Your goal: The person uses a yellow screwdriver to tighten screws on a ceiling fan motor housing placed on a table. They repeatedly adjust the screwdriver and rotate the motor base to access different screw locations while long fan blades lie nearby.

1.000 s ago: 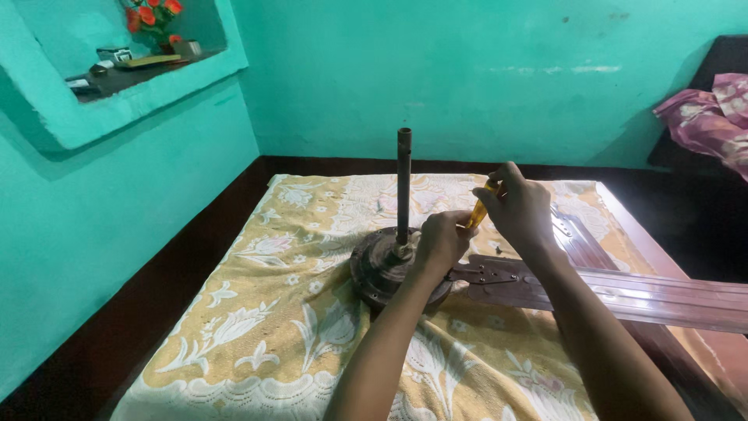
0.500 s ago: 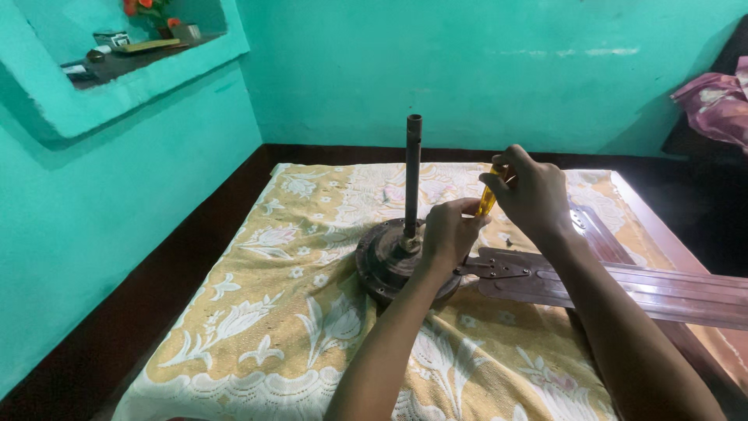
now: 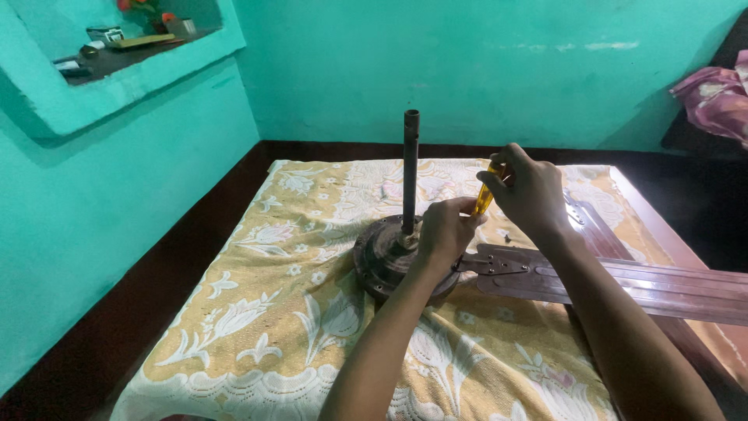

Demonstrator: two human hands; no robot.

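Observation:
A brown ceiling fan motor [image 3: 380, 261] lies on a yellow flowered cloth [image 3: 273, 312], its dark down rod [image 3: 410, 168] standing upright. A brown fan blade [image 3: 623, 281] runs off to the right from the motor. My right hand [image 3: 530, 191] grips the amber handle of a screwdriver [image 3: 485, 195], which points down at the motor's right side. My left hand [image 3: 444, 234] rests on the motor by the blade bracket [image 3: 487, 265] and touches the screwdriver's lower part; the tip is hidden behind it.
A second blade [image 3: 596, 226] lies behind the right arm. Teal walls close in at left and back, with a recessed shelf [image 3: 117, 51] holding small items. Pink fabric [image 3: 717, 93] lies at the far right. Dark floor borders the cloth.
Both hands stay on the screwdriver and motor. The view has shifted slightly, and the hands show only a small change of position.

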